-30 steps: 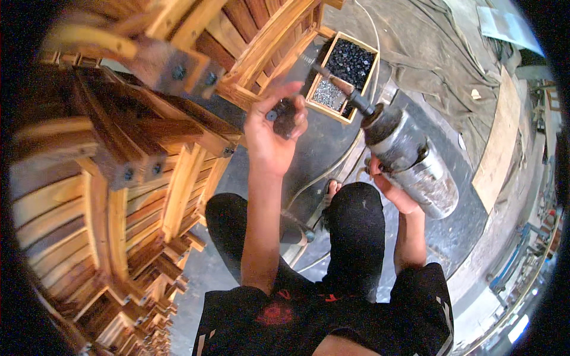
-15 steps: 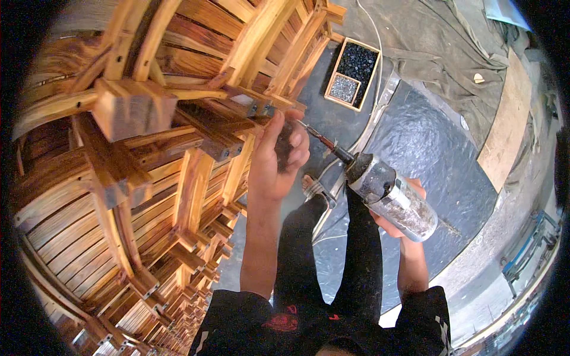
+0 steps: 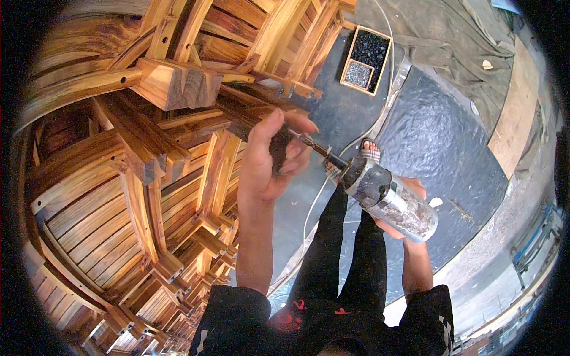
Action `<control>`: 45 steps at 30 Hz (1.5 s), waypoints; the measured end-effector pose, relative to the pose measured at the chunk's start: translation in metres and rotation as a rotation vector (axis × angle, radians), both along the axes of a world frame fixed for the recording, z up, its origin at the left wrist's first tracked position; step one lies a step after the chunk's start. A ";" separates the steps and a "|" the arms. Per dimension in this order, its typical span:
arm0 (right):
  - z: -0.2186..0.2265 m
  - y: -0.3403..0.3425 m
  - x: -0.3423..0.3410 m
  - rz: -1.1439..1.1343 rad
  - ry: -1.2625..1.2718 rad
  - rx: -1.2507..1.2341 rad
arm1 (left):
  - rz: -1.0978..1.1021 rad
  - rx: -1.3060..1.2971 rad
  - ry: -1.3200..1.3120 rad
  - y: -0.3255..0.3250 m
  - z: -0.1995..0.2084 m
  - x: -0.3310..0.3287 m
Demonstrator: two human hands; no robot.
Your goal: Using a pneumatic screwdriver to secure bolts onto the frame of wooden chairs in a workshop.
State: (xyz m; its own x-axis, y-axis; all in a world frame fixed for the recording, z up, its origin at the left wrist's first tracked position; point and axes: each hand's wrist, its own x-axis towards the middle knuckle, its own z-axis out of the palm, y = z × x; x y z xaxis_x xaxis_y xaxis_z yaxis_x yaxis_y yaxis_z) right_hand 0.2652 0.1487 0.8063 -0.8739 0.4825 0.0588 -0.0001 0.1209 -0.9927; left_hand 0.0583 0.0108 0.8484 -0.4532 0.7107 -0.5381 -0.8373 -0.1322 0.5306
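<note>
My right hand [image 3: 413,191] is wrapped round the worn grey-silver body of a power screwdriver [image 3: 392,202]. Its shaft slants up and left, and the thin bit ends at the fingers of my left hand [image 3: 267,154]. That hand is closed, thumb and fingers curled round something dark that I cannot make out. A small fastener at the bit's tip is too small to tell apart. Just beyond the left hand runs a dark wooden leg [image 3: 252,110] of the stacked wooden furniture [image 3: 178,83].
Slatted wooden furniture fills the left side, its square leg ends jutting out. A divided wooden box [image 3: 368,58] on the floor holds black pieces and small metal screws. Grey sheeting [image 3: 439,136], a cable [image 3: 389,95], crumpled cloth [image 3: 445,47] and a plywood strip [image 3: 513,107] lie around.
My left hand has come lower and nearer, with the bit still at its fingers. My view has shifted, and a sandalled foot has come into sight beyond the screwdriver.
</note>
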 end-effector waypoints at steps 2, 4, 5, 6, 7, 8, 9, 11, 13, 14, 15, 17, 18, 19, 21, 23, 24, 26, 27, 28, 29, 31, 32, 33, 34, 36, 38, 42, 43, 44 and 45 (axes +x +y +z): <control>0.002 -0.001 -0.001 0.070 -0.007 -0.031 | -0.027 -0.022 0.022 -0.004 0.006 -0.001; 0.002 -0.004 -0.003 0.063 0.020 -0.090 | -0.053 -0.048 0.047 -0.006 0.011 -0.003; 0.002 -0.006 -0.005 0.052 0.003 -0.078 | -0.077 -0.082 0.078 -0.007 0.014 -0.004; 0.002 -0.008 -0.006 0.041 -0.015 -0.067 | -0.102 -0.116 0.109 -0.008 0.016 -0.006; 0.002 -0.009 -0.007 0.036 -0.014 -0.072 | -0.107 -0.121 0.110 -0.007 0.018 -0.006; 0.002 -0.011 -0.008 0.018 -0.043 -0.084 | -0.097 -0.168 0.145 -0.005 0.018 -0.004; 0.001 -0.013 -0.009 0.002 -0.072 -0.096 | -0.087 -0.215 0.181 -0.005 0.019 -0.004; 0.002 -0.008 -0.011 0.053 -0.079 -0.077 | -0.082 -0.239 0.197 -0.005 0.026 -0.006; -0.002 -0.014 -0.013 0.108 -0.082 -0.057 | -0.075 -0.263 0.215 -0.009 0.032 -0.008; -0.009 -0.023 -0.013 0.066 -0.072 -0.050 | -0.052 -0.292 0.224 -0.011 0.036 -0.009; -0.012 -0.029 -0.015 0.024 -0.061 -0.043 | -0.029 -0.321 0.233 -0.013 0.039 -0.010; 0.000 -0.024 -0.032 0.093 -0.010 -0.073 | -0.003 -0.352 0.254 -0.022 0.039 -0.015; 0.003 -0.023 -0.040 0.165 0.042 -0.097 | 0.026 -0.377 0.276 -0.027 0.040 -0.018; -0.001 -0.027 -0.046 0.144 0.132 -0.100 | 0.017 -0.357 0.270 -0.027 0.042 -0.020; 0.001 -0.029 -0.056 0.157 0.110 -0.080 | 0.038 -0.401 0.282 -0.024 0.042 -0.023; -0.007 -0.037 -0.064 0.142 0.108 -0.145 | 0.057 -0.419 0.295 -0.026 0.034 -0.031; -0.010 -0.038 -0.067 0.137 0.109 -0.150 | 0.051 -0.423 0.296 -0.027 0.030 -0.033; -0.014 -0.041 -0.075 0.121 0.200 -0.110 | 0.098 -0.348 0.359 -0.028 0.025 -0.036; -0.013 -0.042 -0.079 0.115 0.190 -0.104 | 0.097 -0.261 0.342 -0.032 0.015 -0.040; -0.016 -0.045 -0.082 0.111 0.190 -0.113 | 0.092 -0.270 0.343 -0.030 0.014 -0.041; -0.019 -0.047 -0.086 0.098 0.202 -0.107 | 0.158 -0.230 0.335 -0.026 0.015 -0.039; -0.025 -0.052 -0.094 0.059 0.235 -0.119 | 0.268 -0.137 0.288 -0.024 0.008 -0.040; -0.028 -0.052 -0.097 0.052 0.233 -0.125 | 0.261 -0.143 0.287 -0.025 0.005 -0.041; -0.029 -0.051 -0.099 0.056 0.230 -0.105 | 0.282 -0.060 0.256 -0.026 0.004 -0.043; -0.029 -0.052 -0.101 0.062 0.230 -0.088 | 0.306 0.019 0.229 -0.028 0.003 -0.045; -0.030 -0.053 -0.104 0.080 0.212 -0.088 | 0.330 -0.002 0.258 -0.025 0.005 -0.046; -0.030 -0.052 -0.106 0.108 0.168 -0.054 | 0.358 -0.018 0.293 -0.024 0.005 -0.045; -0.036 -0.053 -0.104 0.119 0.163 -0.082 | 0.333 0.027 0.252 -0.023 0.001 -0.046; -0.036 -0.057 -0.107 0.069 0.206 -0.089 | 0.350 0.035 0.242 -0.023 0.001 -0.046; -0.037 -0.059 -0.108 0.018 0.248 -0.097 | 0.366 0.043 0.231 -0.023 0.002 -0.047; -0.037 -0.059 -0.109 0.019 0.248 -0.099 | 0.368 0.040 0.231 -0.023 0.003 -0.047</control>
State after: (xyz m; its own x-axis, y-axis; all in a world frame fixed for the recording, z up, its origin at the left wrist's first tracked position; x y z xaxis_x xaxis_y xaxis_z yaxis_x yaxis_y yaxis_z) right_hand 0.1566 0.0895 0.7697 -0.8478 0.4798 0.2256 -0.2461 0.0209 -0.9690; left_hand 0.0109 -0.0126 0.8509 -0.7854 0.4979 -0.3677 -0.5903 -0.4237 0.6871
